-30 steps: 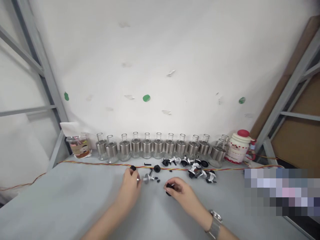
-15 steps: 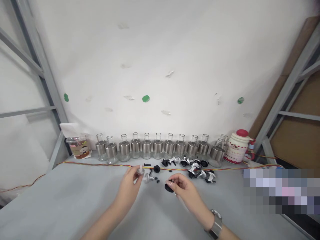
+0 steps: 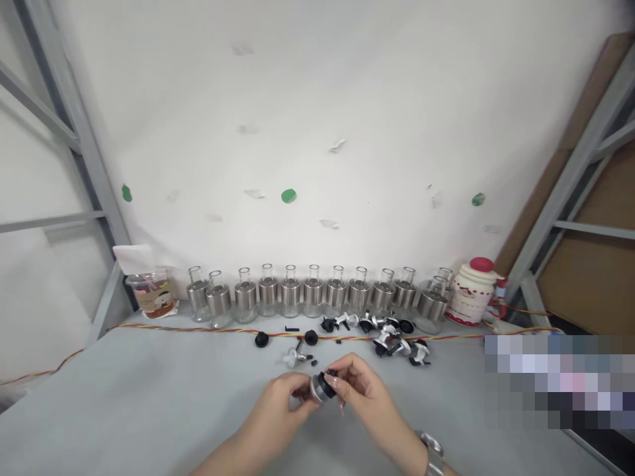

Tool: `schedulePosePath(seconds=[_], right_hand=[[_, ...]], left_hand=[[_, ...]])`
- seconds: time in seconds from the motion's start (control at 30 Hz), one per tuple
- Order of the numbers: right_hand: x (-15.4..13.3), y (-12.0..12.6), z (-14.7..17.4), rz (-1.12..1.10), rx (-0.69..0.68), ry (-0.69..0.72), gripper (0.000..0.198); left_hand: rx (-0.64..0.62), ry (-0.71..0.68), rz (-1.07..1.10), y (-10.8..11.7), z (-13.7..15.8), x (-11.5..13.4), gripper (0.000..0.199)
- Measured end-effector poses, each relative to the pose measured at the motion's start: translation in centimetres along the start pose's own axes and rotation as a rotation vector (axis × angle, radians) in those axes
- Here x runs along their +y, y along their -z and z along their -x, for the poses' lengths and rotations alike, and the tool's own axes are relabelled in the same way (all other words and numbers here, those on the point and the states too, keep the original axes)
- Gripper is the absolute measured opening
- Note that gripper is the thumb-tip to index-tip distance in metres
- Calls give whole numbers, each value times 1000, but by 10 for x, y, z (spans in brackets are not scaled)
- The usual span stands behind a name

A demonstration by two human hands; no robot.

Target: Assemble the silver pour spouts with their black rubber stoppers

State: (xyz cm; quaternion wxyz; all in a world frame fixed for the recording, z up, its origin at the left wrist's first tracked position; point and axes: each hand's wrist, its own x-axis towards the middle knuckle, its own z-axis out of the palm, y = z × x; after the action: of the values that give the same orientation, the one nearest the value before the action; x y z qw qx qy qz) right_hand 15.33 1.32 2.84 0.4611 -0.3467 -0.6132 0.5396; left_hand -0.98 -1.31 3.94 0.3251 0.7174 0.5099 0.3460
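Both hands are meeting low in the middle of the grey tabletop (image 3: pixel 124 396), just above its surface. The left hand (image 3: pixel 280 403) is pinching a small round silver metal cap (image 3: pixel 317 389) between thumb and fingertips, fingers closed tight on it. The right hand (image 3: pixel 360 390) is gripping a black plastic stopper (image 3: pixel 328 383) with thumb and forefinger, narrow hold, and that black piece is pressing right against the silver cap, the two parts touching between the hands. A metal wristwatch (image 3: pixel 432 456) is showing on the right wrist.

Just beyond the hands, a small silver spout piece (image 3: pixel 292 357) is lying on the table with a few tiny black bits (image 3: pixel 311 361) beside it. Farther back, two round black plastic plugs (image 3: pixel 261 340) are sitting near a twisted red and yellow cable (image 3: pixel 198 328) that is running across the table. To the right of them, a loose pile of silver and black pourer parts (image 3: pixel 391 334) is lying near the cable.

Along the white wall (image 3: pixel 317 132), a row of clear glass bottles with silver metal sleeves (image 3: pixel 312 294) is standing upright, side by side. At the left end of it a clear plastic cup with a printed label (image 3: pixel 151 294) is standing; at the right end, a white ceramic jar with a red lid (image 3: pixel 473 291). Grey metal shelf frames (image 3: pixel 84 165) are rising on both sides.
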Motion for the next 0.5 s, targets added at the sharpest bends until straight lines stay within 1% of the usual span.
schedulePosePath(seconds=[0.07,0.13,0.27,0.37,0.43,0.5], right_hand=[[0,0,3,47,-23,6,24],[0,0,5,75,-32,14,22],[0,2,1,36,7,17,24],[0,4,-4,-36,21,12,28],[0,6,-7,-81,-5,-8,29],[0,8,-9,-126,-46,-48,29]], left_hand=[[-13,-9,-50,1,1,3,15],[-26,-30,-57,1,3,5,15],[-66,-76,-71,1,5,6,10],[-71,-100,-241,1,5,1,16],[-78,-134,-388,1,4,-3,23],[-76,-177,-485,3,3,-6,29]])
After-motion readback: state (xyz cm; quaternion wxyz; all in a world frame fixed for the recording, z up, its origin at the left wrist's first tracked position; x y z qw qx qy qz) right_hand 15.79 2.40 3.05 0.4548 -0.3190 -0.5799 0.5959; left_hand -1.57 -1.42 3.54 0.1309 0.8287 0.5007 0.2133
